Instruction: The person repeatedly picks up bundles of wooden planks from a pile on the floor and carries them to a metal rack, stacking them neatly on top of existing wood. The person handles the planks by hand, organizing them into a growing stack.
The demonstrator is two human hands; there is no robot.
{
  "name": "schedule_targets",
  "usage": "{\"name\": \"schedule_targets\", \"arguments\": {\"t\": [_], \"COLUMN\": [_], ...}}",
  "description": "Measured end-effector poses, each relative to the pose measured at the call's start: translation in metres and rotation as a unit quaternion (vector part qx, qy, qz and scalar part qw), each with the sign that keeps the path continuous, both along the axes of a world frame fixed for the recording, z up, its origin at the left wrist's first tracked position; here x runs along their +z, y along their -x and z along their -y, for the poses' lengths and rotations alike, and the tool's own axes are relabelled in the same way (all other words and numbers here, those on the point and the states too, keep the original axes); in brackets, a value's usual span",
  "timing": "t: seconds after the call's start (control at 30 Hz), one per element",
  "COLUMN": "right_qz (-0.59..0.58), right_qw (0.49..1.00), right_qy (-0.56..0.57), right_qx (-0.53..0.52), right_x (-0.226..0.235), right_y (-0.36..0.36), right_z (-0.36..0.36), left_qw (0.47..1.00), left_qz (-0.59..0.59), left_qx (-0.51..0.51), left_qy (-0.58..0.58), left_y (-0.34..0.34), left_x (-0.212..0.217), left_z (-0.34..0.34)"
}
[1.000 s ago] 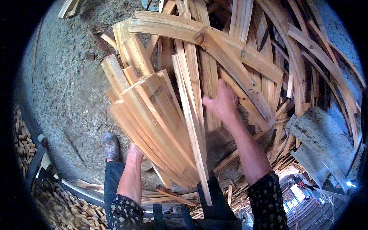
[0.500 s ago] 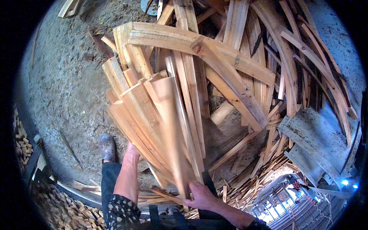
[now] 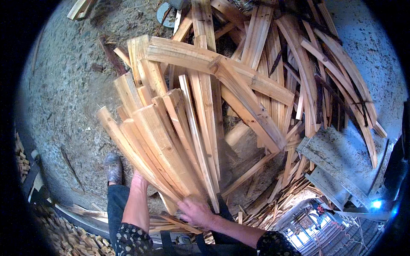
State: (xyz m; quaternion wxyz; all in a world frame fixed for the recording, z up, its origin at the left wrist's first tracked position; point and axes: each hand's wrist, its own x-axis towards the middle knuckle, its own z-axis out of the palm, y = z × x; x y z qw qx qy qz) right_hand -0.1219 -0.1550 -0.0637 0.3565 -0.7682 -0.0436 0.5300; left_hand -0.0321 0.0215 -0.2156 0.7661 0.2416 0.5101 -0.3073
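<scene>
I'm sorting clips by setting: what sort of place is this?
Probably a wood yard or sawmill-like work area: long boards lie heaped together, the ground looks rough and dirty, and many short wood pieces are piled at lower left.

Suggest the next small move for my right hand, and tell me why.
I'd probably press the right hand gently against the near ends of the fanned wooden slats to even them up: it is right at those ends, the left hand is at their left side with its fingers hidden, and the visible ends look staggered.
</scene>
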Motion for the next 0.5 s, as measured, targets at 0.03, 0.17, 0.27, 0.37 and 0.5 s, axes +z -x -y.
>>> {"name": "schedule_targets", "arguments": {"t": [0.03,0.17,0.27,0.37,0.5], "right_qz": [-0.020,0.074,0.114,0.433,0.342], "right_qw": [0.999,0.990,0.959,0.821,0.867], "right_qy": [0.009,-0.116,0.087,0.323,0.340], "right_qx": [0.027,-0.029,-0.244,-0.185,-0.123], "right_x": [0.002,-0.003,0.028,-0.010,-0.038], "right_y": [0.012,0.028,-0.105,-0.164,-0.184], "right_z": [-0.006,-0.010,0.061,0.164,0.235], "left_qw": [1.000,1.000,1.000,0.999,0.998], "left_qz": [-0.006,0.019,0.006,0.024,0.036], "left_qx": [-0.004,0.019,0.012,0.025,0.033], "left_qy": [-0.003,0.004,0.006,0.007,0.025], "left_y": [-0.004,-0.003,0.008,0.005,0.000], "left_x": [0.003,-0.002,-0.001,0.006,-0.002], "left_z": [0.000,-0.003,-0.013,-0.015,-0.008]}}
